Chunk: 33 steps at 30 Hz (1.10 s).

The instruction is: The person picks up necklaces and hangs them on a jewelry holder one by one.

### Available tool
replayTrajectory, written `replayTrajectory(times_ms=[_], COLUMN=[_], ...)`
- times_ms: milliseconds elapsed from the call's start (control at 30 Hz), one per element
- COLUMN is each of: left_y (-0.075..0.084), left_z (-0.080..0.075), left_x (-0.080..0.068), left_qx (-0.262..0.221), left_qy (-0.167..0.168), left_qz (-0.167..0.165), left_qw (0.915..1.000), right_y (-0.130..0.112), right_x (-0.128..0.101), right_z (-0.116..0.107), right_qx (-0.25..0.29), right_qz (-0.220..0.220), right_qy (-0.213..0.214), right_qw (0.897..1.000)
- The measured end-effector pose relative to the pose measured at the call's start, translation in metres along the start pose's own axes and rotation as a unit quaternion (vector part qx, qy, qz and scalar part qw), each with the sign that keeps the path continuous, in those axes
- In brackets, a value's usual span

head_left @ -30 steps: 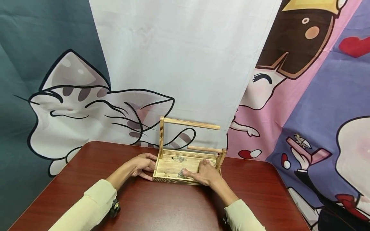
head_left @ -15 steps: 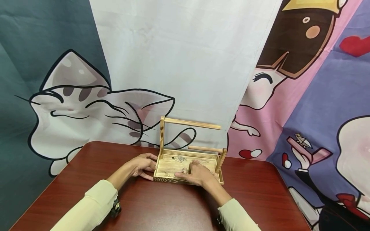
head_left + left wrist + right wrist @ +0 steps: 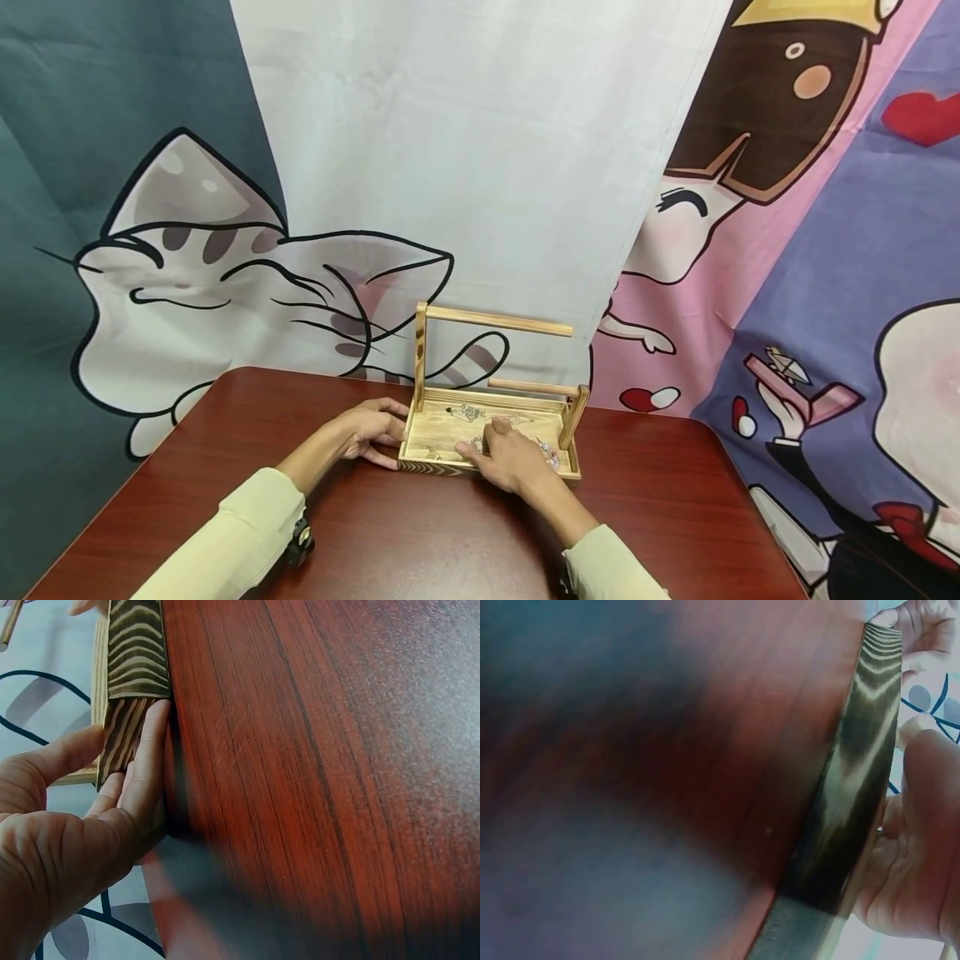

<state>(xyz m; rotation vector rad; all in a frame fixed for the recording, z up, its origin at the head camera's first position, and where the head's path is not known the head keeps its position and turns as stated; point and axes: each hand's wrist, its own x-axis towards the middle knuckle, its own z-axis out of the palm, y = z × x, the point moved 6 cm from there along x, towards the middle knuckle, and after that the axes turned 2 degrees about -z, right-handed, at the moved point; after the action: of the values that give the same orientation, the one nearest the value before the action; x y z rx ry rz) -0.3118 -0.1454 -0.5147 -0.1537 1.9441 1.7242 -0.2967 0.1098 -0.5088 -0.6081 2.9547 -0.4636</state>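
A shallow wooden tray (image 3: 442, 429) with burnt grain stands at the back of a red-brown table (image 3: 420, 533). A tall post (image 3: 420, 354) at its left end carries a dowel (image 3: 498, 321). A shorter post (image 3: 575, 417) at the right end carries a lower dowel (image 3: 532, 387). My left hand (image 3: 367, 432) pinches the tray's left end, thumb on the rim and fingers (image 3: 146, 761) flat against the end face. My right hand (image 3: 487, 443) reaches over the front wall (image 3: 862, 750) and lies on small ornaments on the tray floor. Whether it pinches one is hidden.
A cartoon-printed cloth backdrop (image 3: 465, 150) hangs right behind the table and the tray. The table's back edge runs just behind the tray, and its right edge (image 3: 750, 500) slants off toward me. Both cream sleeves (image 3: 240, 533) lie over the near tabletop.
My right hand has slid left across the tray floor, from its right end to the middle. The left hand and the tray have stayed put.
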Motion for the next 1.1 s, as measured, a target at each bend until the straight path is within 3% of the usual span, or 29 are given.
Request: replayTrajectory(times_ms=[400, 700, 900, 1100], left_y=[0.001, -0.001, -0.001, -0.001], left_z=[0.000, 0.001, 0.001, 0.000], left_x=[0.000, 0.000, 0.000, 0.000], left_qx=[0.001, 0.000, -0.002, -0.003], left_qy=[0.000, -0.001, -0.001, 0.000], left_qz=[-0.003, -0.006, -0.005, -0.006], left_qw=[1.0000, 1.0000, 1.0000, 1.0000], right_y=[0.004, 0.021, 0.031, 0.046], right_x=[-0.001, 0.002, 0.006, 0.017], right_z=[-0.007, -0.021, -0.030, -0.028], right_qx=[-0.016, 0.009, 0.034, 0.029], right_qz=[-0.054, -0.037, -0.023, -0.062], right_qy=[0.060, 0.099, 0.089, 0.113], right_qw=[0.997, 0.994, 0.995, 0.991])
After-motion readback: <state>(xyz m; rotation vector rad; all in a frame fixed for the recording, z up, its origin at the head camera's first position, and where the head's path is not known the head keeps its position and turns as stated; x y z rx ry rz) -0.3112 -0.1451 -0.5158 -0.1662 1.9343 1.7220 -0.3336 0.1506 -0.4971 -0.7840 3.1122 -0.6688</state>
